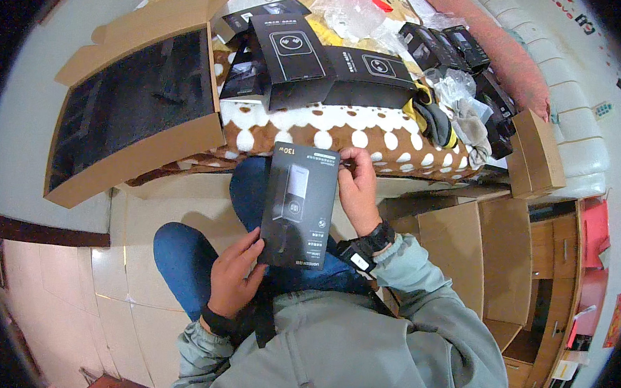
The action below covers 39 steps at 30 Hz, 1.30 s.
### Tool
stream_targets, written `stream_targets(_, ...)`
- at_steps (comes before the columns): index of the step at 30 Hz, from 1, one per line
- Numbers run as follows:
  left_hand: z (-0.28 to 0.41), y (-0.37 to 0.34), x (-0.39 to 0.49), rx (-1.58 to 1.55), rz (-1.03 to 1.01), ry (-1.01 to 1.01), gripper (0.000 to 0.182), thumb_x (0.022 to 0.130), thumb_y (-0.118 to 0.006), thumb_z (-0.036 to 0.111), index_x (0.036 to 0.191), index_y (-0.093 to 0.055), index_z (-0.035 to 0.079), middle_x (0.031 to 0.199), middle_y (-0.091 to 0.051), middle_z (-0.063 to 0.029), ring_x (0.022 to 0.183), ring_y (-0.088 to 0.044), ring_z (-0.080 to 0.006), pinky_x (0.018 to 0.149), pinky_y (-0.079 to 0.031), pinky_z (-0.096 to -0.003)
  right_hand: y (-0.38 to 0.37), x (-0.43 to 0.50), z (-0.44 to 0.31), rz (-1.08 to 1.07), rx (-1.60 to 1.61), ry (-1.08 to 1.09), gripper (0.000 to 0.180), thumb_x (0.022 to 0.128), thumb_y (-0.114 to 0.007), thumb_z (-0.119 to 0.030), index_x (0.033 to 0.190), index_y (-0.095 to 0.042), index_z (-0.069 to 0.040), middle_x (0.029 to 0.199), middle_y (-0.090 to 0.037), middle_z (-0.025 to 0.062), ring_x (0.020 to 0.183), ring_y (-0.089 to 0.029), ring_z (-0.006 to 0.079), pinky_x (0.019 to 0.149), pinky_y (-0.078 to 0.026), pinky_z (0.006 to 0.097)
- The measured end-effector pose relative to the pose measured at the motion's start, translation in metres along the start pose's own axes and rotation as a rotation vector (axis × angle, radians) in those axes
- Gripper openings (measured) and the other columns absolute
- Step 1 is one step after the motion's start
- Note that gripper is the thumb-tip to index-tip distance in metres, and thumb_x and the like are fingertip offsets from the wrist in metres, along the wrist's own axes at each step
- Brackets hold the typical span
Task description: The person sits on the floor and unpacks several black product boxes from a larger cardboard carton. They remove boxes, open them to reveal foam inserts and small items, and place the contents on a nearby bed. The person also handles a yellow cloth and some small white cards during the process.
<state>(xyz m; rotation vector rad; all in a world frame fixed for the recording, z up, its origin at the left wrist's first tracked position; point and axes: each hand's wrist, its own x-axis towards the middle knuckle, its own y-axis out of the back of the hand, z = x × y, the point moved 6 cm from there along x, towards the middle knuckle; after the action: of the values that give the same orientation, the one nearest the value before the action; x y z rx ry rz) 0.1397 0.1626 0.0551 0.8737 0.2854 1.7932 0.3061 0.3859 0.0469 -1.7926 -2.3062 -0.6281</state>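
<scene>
A dark grey UGREEN retail box (pixel 302 207), printed with a device picture, is held above my knees, its writing upside down from where I sit. My left hand (pixel 238 271) supports its lower left edge with the fingertips. At the upper right corner, my right hand (pixel 358 189) pinches the box between thumb and fingers. Beyond it, on a brown and white spotted blanket (pixel 320 135), stand black boxes with line drawings, one upright (pixel 295 52) and one lying at a slant (pixel 373 75). A large open carton (pixel 135 161) holding dark contents sits at the left.
Grey and yellow gloves (pixel 433 116), clear plastic bags (pixel 354 15) and several black boxes (pixel 440 47) lie at the bed's right. A small brown carton (pixel 536 153) stands at its edge. Below is a large open carton (pixel 450 250) beside wooden drawers (pixel 563 244).
</scene>
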Motion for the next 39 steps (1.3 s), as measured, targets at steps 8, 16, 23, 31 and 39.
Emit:
stream_targets(8,0.005,0.005,0.000,0.012,0.046,-0.007,0.043,0.069,-0.071,-0.002,0.110,-0.063,0.004,0.123,-0.061,-0.0155,0.101,-0.064,-0.0322,0.084,-0.052,-0.0355,-0.003,-0.003,0.010,-0.018,0.125,-0.081,0.020,0.080,-0.049,0.007,0.098,-0.051,-0.003,0.086,-0.054,0.0047,0.076,-0.051,0.0121,0.070,-0.045,0.0257)
stream_targets(16,0.007,0.012,-0.006,0.075,0.085,0.018,0.044,0.063,-0.068,-0.005,0.107,-0.065,0.004,0.120,-0.063,-0.0152,0.089,-0.065,-0.0305,0.076,-0.052,-0.0350,-0.003,-0.005,-0.002,-0.061,0.068,-0.072,0.018,0.078,-0.048,0.008,0.093,-0.050,-0.003,0.084,-0.052,0.0042,0.076,-0.049,0.0122,0.070,-0.043,0.0245)
stream_targets(23,0.004,0.014,-0.012,0.135,0.171,-0.016,0.040,0.062,-0.065,-0.007,0.101,-0.065,0.004,0.110,-0.065,-0.0153,0.086,-0.063,-0.0306,0.074,-0.051,-0.0362,-0.003,-0.011,-0.016,-0.086,0.115,-0.044,0.021,0.080,-0.044,0.011,0.093,-0.049,-0.004,0.087,-0.049,0.0005,0.079,-0.046,0.0085,0.072,-0.041,0.0219)
stream_targets(31,-0.007,0.017,-0.018,0.072,0.231,0.074,0.033,0.061,-0.060,-0.011,0.092,-0.062,0.002,0.096,-0.063,-0.0149,0.088,-0.061,-0.0327,0.074,-0.051,-0.0376,-0.003,-0.025,-0.017,-0.169,0.134,-0.094,0.025,0.080,-0.042,0.013,0.097,-0.049,-0.004,0.090,-0.048,-0.0001,0.082,-0.046,0.0085,0.074,-0.040,0.0218)
stream_targets(39,-0.014,0.024,-0.019,0.021,0.328,0.049,0.034,0.062,-0.053,-0.016,0.091,-0.061,0.002,0.096,-0.064,-0.0159,0.088,-0.062,-0.0335,0.076,-0.051,-0.0375,0.003,-0.007,0.012,-0.384,0.253,-0.539,0.038,0.100,-0.044,-0.036,0.123,-0.051,-0.007,0.114,-0.055,0.0038,0.103,-0.049,0.0123,0.089,-0.042,0.0286)
